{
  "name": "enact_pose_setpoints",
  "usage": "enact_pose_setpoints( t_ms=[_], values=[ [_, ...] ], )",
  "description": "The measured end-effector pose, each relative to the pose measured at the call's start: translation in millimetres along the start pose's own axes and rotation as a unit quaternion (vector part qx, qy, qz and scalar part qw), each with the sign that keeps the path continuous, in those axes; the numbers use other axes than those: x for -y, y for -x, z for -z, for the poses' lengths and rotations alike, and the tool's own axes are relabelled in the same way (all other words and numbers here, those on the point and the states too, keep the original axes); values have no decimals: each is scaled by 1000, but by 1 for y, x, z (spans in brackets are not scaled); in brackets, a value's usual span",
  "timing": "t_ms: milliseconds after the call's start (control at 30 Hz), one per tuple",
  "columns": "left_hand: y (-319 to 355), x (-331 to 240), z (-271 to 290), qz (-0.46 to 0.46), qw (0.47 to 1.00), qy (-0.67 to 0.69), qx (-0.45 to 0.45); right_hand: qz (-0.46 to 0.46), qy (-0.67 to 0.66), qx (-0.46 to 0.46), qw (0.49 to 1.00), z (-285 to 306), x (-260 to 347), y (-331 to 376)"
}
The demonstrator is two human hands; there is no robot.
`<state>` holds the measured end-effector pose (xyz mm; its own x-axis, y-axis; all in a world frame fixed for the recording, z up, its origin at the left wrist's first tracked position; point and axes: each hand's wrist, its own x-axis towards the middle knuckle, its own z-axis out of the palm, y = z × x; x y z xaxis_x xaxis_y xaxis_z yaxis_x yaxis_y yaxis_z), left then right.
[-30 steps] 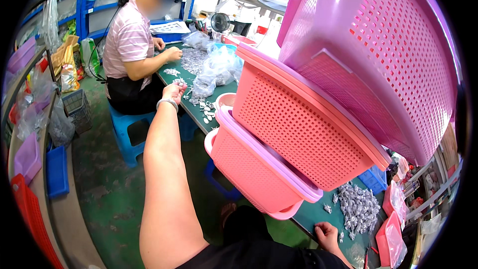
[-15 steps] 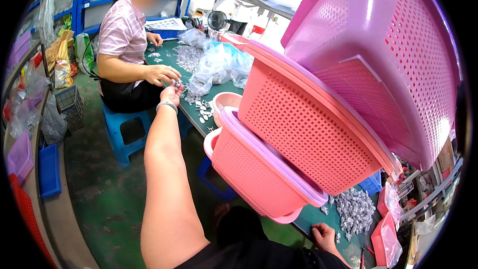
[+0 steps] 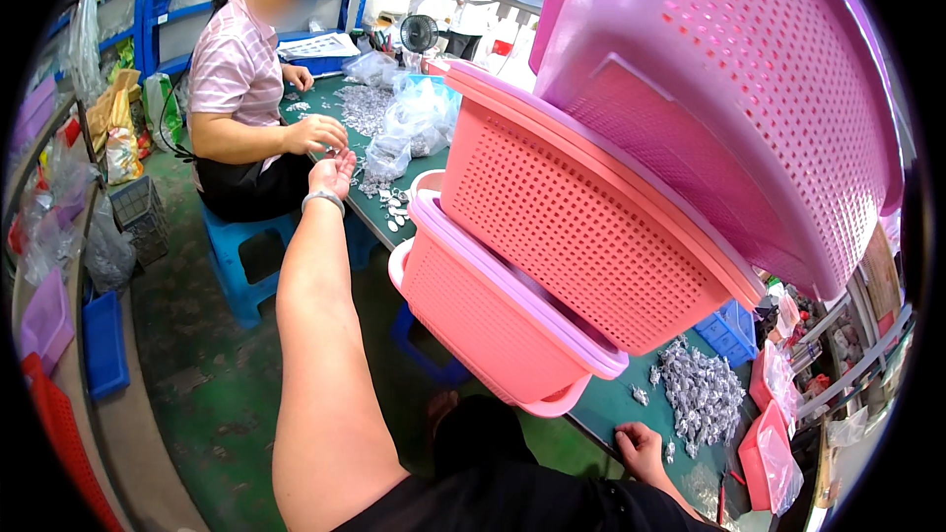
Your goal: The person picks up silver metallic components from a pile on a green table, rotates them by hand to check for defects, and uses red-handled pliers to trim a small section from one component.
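Observation:
My left hand reaches far forward, palm up and open, a silvery band round its wrist. Just above its fingertips is a co-worker's hand, its fingers bent down; a small piece between the two is too tiny to name. Close by on the green table lie flat silvery pieces and clear bags of small parts. My right hand rests curled at the table's near edge, and what is inside its fingers, if anything, is hidden. Beside it is a heap of small silvery packed pieces.
Stacked pink baskets and a purple basket loom between my arms, hiding much of the table. The co-worker sits on a blue stool. Pink trays and a blue basket stand at the right; shelves line the left.
My left hand has opened out, palm up; silvery pieces seen at its fingers before no longer show there. The co-worker's hand has drawn slightly back. My view has shifted a little.

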<state>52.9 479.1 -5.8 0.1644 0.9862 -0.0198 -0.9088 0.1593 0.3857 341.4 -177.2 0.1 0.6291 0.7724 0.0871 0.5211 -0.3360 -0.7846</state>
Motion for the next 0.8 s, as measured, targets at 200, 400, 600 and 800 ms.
enact_pose_setpoints(
  t_ms=[200,400,600,800],
  values=[
    [38,-9,13,7,994,-84,-64,35,-12,-5,999,2,-9,0],
    [137,15,135,93,957,-225,-156,42,-31,-1,999,4,-13,3],
    [347,102,313,268,865,-314,-285,66,-44,19,997,9,-27,2],
    [515,187,419,376,320,-815,304,73,-100,41,991,6,-21,0]
  ],
)
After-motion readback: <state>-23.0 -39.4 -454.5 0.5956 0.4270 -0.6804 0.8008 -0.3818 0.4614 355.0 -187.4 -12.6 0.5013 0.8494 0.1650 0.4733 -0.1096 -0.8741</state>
